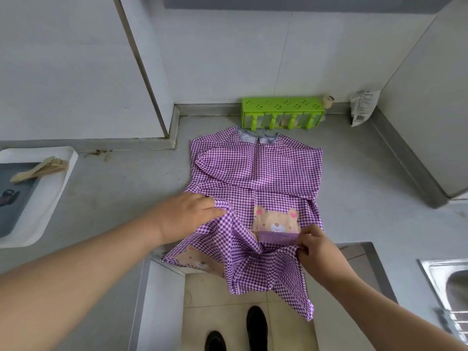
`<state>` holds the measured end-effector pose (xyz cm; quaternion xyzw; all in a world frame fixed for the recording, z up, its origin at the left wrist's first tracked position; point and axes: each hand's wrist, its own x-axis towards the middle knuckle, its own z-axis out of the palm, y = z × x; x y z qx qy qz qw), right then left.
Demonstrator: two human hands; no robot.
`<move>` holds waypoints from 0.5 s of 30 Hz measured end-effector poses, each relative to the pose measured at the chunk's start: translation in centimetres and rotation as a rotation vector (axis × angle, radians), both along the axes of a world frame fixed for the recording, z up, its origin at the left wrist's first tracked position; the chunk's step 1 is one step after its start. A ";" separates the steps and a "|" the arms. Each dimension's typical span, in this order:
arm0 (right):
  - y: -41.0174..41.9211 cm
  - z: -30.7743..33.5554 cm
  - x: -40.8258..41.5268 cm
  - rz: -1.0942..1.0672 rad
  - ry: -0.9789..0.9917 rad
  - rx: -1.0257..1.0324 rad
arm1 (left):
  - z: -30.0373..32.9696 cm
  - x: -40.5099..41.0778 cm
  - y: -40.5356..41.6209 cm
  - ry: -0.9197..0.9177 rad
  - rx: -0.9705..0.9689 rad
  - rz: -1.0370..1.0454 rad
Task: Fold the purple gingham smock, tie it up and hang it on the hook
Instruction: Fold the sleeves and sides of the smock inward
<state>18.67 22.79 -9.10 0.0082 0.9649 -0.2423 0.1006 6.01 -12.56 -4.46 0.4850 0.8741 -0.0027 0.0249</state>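
Folding is barely begun: the smock lies on the desk, sleeves in, left hand and right hand each pinching its hem, with tying and hanging still ahead.

- Both forearms are bare, with no sleeve, from the left hand and right hand back.
- Black shoes on the feet.

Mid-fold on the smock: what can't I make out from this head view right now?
- Hook: not in the head view at all.
- Smock ties: none visible among the folds.
- Left hand grip: fingertips hidden under the fabric.
- Sink: cut off by the right edge.
- Dark item in tray: cut off by the left edge.
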 end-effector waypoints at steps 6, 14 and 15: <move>1.1 -0.2 0.0 0.244 0.219 0.045 | 0.0 -3.0 -0.4 0.152 0.019 -0.224; 3.0 2.5 -4.8 0.119 0.066 -0.057 | 2.0 -4.6 2.3 -0.254 0.372 0.714; 3.6 3.1 -6.4 -0.185 -0.001 -0.199 | 1.8 -5.4 2.2 -0.383 0.495 0.997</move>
